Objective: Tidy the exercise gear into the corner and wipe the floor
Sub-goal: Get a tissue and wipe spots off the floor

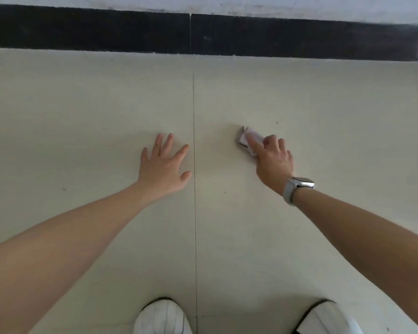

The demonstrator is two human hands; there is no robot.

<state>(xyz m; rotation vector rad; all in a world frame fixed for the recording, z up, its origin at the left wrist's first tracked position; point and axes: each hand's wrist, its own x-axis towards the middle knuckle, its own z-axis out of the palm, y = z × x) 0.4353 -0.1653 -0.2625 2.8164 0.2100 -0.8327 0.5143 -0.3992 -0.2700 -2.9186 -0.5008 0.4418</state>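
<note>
Between my white shoes the floor waits: left hand flat and released, right hand pinching the tissue, which I should press evenly.

Soft even daylight, faint shadows under the hands, slight overall blur, wide-angle bending at the edges.
</note>
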